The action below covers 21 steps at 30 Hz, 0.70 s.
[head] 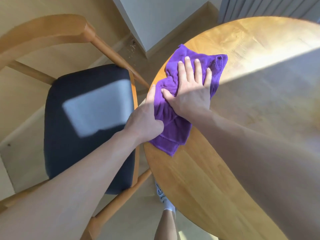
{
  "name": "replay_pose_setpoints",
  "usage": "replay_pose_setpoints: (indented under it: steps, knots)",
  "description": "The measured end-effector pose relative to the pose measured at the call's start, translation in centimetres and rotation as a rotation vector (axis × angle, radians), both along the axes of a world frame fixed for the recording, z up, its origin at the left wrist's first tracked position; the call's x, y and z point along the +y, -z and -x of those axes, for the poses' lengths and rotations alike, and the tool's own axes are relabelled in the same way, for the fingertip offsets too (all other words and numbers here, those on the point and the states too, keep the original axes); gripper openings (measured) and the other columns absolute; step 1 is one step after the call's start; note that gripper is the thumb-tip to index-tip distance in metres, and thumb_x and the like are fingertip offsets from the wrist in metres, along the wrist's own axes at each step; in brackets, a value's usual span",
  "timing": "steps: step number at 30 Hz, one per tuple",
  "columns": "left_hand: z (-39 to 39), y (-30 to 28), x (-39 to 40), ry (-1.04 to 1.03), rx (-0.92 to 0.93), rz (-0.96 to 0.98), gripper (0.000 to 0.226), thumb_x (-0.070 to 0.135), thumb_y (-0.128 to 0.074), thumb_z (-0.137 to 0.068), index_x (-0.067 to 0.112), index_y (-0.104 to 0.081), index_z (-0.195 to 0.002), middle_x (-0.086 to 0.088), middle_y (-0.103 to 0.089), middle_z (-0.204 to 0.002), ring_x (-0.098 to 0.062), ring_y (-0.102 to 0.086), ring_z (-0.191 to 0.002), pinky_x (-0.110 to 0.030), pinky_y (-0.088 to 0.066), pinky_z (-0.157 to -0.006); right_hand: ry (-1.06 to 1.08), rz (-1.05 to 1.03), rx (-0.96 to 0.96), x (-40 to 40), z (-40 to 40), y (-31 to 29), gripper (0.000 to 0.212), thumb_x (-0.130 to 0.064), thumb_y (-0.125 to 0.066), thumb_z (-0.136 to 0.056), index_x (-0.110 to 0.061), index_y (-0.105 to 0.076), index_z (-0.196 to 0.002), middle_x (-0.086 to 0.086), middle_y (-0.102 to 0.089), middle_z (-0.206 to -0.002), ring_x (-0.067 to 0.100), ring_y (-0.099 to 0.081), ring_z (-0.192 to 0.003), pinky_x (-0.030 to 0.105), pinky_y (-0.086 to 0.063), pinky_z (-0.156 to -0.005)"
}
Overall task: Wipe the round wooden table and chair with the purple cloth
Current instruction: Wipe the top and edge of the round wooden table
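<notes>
- At the table's (216, 170) 9 o'clock edge, the cloth (174, 125) is lying crumpled.
- The right hand (190, 90) is pressing it flat, fingers spread.
- The left hand (147, 122) is pinching its near edge.
- The chair (86, 127) is sitting at 9 o'clock, just beside the table.

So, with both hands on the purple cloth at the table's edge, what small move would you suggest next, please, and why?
Probably sweep the purple cloth rightward across the round wooden table. The right hand lies flat on it, the left hand grips its near side, and the cloth is bunched at the table's left rim, with most of the top beyond it.
</notes>
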<state>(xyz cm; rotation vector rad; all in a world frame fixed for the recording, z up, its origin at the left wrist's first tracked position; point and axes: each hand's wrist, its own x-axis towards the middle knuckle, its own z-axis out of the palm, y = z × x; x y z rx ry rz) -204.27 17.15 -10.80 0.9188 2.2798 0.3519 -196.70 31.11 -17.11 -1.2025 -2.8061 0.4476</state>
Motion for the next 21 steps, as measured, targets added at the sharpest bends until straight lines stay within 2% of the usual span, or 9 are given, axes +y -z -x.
replay_pose_setpoints:
  steps: [2, 4, 7, 10, 13, 17, 19, 21]
  knots:
    - [-0.3, 0.1, 0.0, 0.023, -0.008, -0.015, 0.106, 0.015, -0.057, -0.072, 0.037, -0.003, -0.161, 0.011, -0.033, -0.162, -0.023, -0.048, -0.137, -0.036, -0.05, -0.102, -0.032, -0.017, 0.013, -0.1, -0.6, 0.2, 0.091, -0.07, -0.039, -0.09, -0.013, -0.029, -0.16, 0.007, -0.02, -0.17, 0.032, -0.015, -0.157, 0.056, -0.004, -0.123]
    - [-0.6, 0.2, -0.6, 0.093, 0.021, 0.011, 0.105, 0.018, -0.064, -0.079, 0.037, 0.0, -0.16, 0.007, -0.023, -0.167, -0.021, -0.034, -0.149, -0.038, -0.043, -0.112, -0.106, -0.03, 0.025, 0.1, -1.8, 0.4, 0.091, -0.071, -0.039, -0.09, -0.013, -0.028, -0.16, 0.007, -0.02, -0.17, 0.033, -0.015, -0.156, 0.056, -0.005, -0.123]
    - [-1.1, 0.6, -1.6, 0.163, 0.063, 0.019, 0.104, 0.028, -0.069, -0.089, 0.036, 0.007, -0.159, 0.009, -0.008, -0.17, -0.017, -0.015, -0.156, -0.041, -0.032, -0.121, -0.226, -0.026, 0.015, 1.6, -2.7, 0.5, 0.094, -0.075, -0.038, -0.089, -0.016, -0.028, -0.16, 0.003, -0.019, -0.171, 0.031, -0.015, -0.157, 0.055, -0.005, -0.124]
    - [-1.7, 1.2, -2.1, 0.153, 0.09, -0.059, 0.094, 0.04, -0.062, -0.095, 0.033, 0.006, -0.16, 0.014, -0.002, -0.17, -0.008, -0.001, -0.157, -0.04, -0.022, -0.126, -0.257, -0.021, -0.021, 4.4, -1.5, 0.4, 0.095, -0.08, -0.034, -0.084, -0.024, -0.026, -0.161, -0.004, -0.016, -0.171, 0.023, -0.011, -0.158, 0.051, -0.001, -0.126]
    - [-2.0, 1.8, -1.6, 0.12, 0.104, -0.126, 0.095, 0.044, -0.062, -0.094, 0.031, 0.004, -0.161, 0.007, -0.006, -0.17, -0.011, -0.002, -0.157, -0.041, -0.022, -0.126, -0.13, 0.012, -0.039, 6.6, 0.6, -0.1, 0.095, -0.079, -0.032, -0.083, -0.026, -0.023, -0.162, -0.006, -0.013, -0.171, 0.022, -0.005, -0.158, 0.051, 0.005, -0.125]
    - [-2.4, 2.3, -1.5, 0.138, 0.123, -0.127, 0.11, 0.056, -0.07, -0.085, 0.023, 0.003, -0.162, 0.001, -0.006, -0.17, -0.018, 0.0, -0.158, -0.04, -0.017, -0.127, 0.074, 0.054, -0.022, 2.8, 2.5, -0.4, 0.093, -0.068, -0.035, -0.086, -0.018, -0.02, -0.163, 0.002, -0.008, -0.172, 0.029, 0.002, -0.159, 0.055, 0.01, -0.123]
    - [-2.7, 2.3, -2.2, 0.187, 0.138, -0.114, 0.118, 0.063, -0.071, -0.08, 0.021, 0.003, -0.161, -0.002, -0.006, -0.17, -0.018, 0.003, -0.158, -0.038, -0.013, -0.128, 0.052, 0.053, -0.013, 0.7, 2.3, -0.5, 0.094, -0.068, -0.036, -0.086, -0.016, -0.019, -0.163, 0.006, -0.006, -0.172, 0.032, 0.002, -0.158, 0.057, 0.01, -0.122]
    - [-2.7, 2.4, -3.0, 0.206, 0.144, -0.119, 0.12, 0.065, -0.074, -0.076, 0.02, -0.001, -0.16, -0.005, -0.011, -0.169, -0.019, 0.0, -0.157, -0.037, -0.013, -0.127, -0.061, 0.047, -0.026, 0.1, 1.5, -0.5, 0.097, -0.072, -0.032, -0.084, -0.016, -0.019, -0.163, 0.005, -0.007, -0.172, 0.033, 0.0, -0.158, 0.06, 0.008, -0.122]
